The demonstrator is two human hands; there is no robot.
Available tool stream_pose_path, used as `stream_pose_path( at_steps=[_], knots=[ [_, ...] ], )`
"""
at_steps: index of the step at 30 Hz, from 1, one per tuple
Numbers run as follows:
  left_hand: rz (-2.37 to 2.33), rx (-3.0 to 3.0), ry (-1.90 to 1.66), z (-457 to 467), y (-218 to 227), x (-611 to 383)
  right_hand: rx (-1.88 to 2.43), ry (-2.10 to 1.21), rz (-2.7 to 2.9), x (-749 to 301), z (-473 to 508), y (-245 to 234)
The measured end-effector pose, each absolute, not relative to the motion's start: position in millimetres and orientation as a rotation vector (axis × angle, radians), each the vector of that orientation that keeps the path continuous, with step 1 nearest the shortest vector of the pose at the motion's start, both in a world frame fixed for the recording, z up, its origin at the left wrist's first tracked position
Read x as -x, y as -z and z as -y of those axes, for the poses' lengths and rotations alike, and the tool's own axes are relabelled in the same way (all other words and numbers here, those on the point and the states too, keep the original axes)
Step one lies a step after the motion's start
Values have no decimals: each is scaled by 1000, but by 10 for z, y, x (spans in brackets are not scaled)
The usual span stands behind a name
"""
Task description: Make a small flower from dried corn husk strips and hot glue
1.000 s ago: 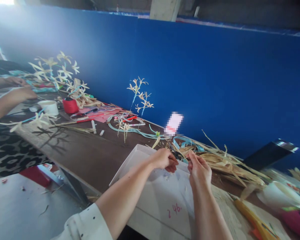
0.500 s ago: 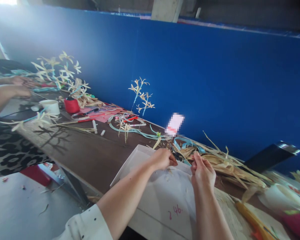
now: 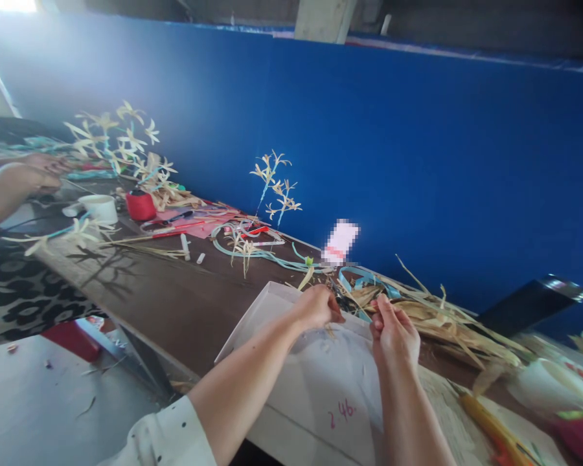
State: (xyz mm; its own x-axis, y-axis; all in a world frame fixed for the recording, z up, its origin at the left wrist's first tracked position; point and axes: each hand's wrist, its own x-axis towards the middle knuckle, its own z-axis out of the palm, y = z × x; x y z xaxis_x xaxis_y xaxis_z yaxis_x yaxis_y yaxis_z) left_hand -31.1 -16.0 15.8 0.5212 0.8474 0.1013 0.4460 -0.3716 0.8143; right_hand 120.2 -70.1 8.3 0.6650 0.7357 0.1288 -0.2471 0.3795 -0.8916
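My left hand (image 3: 318,305) hovers over the far edge of a shallow white tray (image 3: 260,320), its fingers curled together and pointing down. A few thin tan bits (image 3: 330,332) lie or hang just under it. To its right, my right hand (image 3: 394,330) is raised with thumb and fingertips pinched. Whatever either hand holds is too small or hidden to name. Handwritten red marks show on the tray between my forearms. Dry tan husk strips (image 3: 432,317) and a light blue ribbon (image 3: 362,279) lie just beyond my hands.
Pale husk flowers on blue stems (image 3: 274,188) stand by the blue wall. A red thread spool (image 3: 140,205), a white cup (image 3: 101,208) and light blue cords (image 3: 272,257) sit on the brown table. Another person's hands (image 3: 36,175) work at left. A yellow-handled tool (image 3: 495,430) lies lower right.
Almost nothing differs. Both hands keep nearly the same place and closed shape, and the view has shifted very slightly.
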Motion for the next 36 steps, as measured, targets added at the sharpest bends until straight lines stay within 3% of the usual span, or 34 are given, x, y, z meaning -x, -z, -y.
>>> stream_pose_path(
  at_steps=[19,36],
  knots=[
    [-1082,-2045,-561,226,-184,336,1381,-367,678,-1290,706,5],
    [-1107,-1890,-689,207,-236,347,995,-944,738,-1175,799,-199]
  ],
)
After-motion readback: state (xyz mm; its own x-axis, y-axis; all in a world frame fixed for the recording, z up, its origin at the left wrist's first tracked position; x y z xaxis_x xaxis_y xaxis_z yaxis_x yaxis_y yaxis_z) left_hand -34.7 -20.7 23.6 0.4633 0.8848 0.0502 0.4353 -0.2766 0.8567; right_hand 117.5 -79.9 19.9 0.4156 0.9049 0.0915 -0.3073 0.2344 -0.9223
